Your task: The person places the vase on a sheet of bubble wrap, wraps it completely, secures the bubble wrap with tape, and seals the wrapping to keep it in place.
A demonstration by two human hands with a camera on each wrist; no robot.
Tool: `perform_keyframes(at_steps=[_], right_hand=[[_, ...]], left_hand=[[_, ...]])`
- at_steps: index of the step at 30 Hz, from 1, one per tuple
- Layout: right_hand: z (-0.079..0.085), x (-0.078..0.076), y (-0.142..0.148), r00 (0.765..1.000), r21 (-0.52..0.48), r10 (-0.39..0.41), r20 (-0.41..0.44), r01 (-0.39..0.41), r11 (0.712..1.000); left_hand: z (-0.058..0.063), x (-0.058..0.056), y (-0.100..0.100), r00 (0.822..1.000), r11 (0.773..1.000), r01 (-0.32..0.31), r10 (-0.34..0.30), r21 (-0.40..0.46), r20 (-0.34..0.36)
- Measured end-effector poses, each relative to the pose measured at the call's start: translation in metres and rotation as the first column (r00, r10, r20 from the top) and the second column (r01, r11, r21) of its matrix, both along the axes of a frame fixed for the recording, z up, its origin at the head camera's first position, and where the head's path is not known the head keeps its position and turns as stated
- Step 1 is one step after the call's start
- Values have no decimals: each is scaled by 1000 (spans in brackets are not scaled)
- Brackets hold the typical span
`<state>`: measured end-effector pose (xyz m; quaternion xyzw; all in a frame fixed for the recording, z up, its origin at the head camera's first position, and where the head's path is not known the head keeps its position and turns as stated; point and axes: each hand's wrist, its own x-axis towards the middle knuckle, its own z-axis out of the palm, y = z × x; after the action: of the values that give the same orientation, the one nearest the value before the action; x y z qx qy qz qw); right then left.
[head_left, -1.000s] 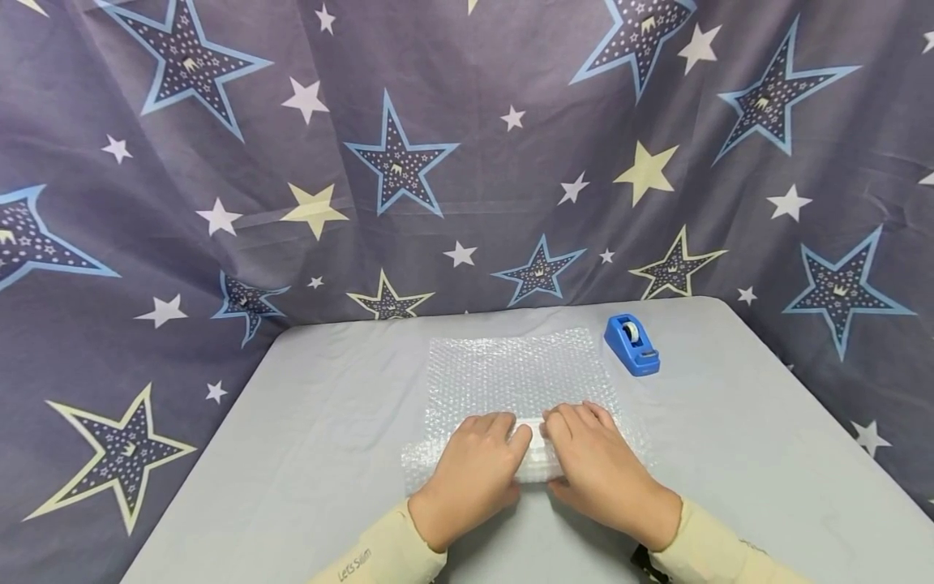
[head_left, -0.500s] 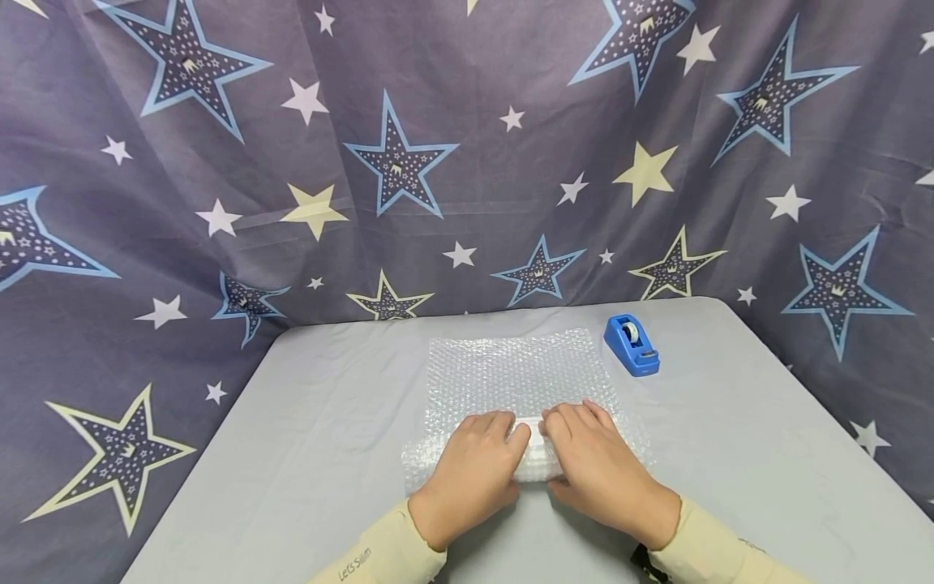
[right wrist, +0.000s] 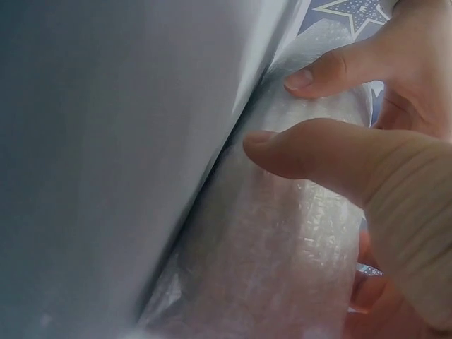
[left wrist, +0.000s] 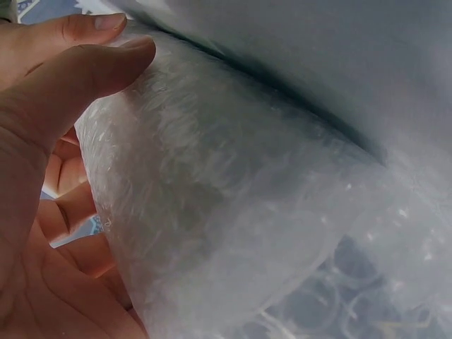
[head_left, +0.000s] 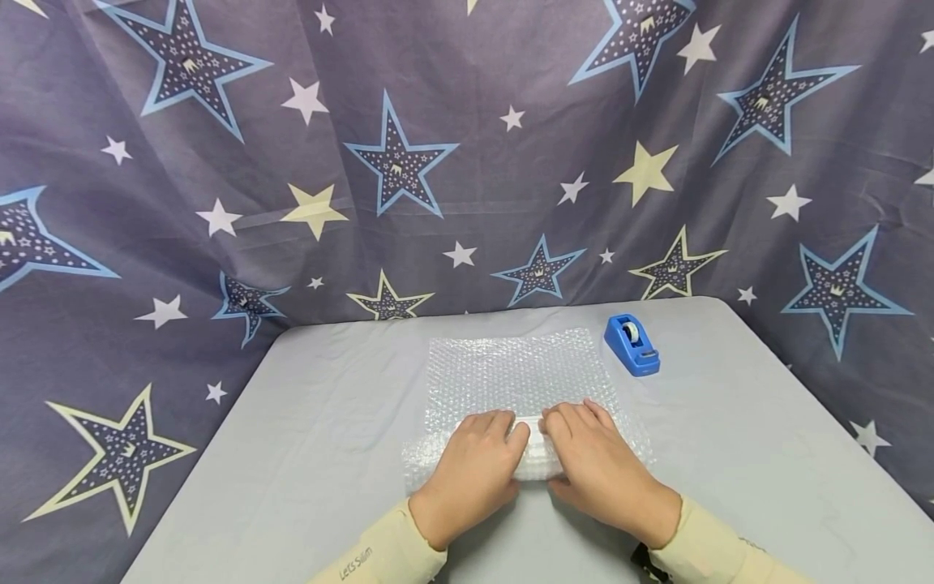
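A sheet of clear bubble wrap (head_left: 514, 369) lies flat on the table, its near end wound into a thick roll (head_left: 538, 461). My left hand (head_left: 470, 466) grips the left part of this roll, fingers over the far side and thumb on the near side. On the right part, my right hand (head_left: 606, 470) holds it in the same way. A narrow stretch of roll shows between the hands. Up close, the left wrist view shows the wrapped layers (left wrist: 191, 191) against the palm side. Whether something lies inside the roll cannot be told for certain.
A blue tape dispenser (head_left: 631, 345) with a roll of tape stands beyond the sheet's right side. The table has a pale grey cover (head_left: 321, 422). Behind it hangs a dark curtain (head_left: 467, 73) printed with stars.
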<state>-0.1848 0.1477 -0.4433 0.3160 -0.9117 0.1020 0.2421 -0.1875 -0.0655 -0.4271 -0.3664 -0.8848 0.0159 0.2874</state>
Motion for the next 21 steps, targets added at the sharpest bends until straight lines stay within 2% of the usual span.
perform_keyframes(at_steps=[4, 21], right_hand=[[1, 0, 1, 1000, 1, -3, 5, 3, 1000], [4, -3, -1, 1000, 18, 9, 22, -9, 1000]], left_hand=[[0, -1, 0, 1000, 1000, 3, -3, 5, -6], [-1, -4, -3, 999, 1000, 12, -13, 24, 43]])
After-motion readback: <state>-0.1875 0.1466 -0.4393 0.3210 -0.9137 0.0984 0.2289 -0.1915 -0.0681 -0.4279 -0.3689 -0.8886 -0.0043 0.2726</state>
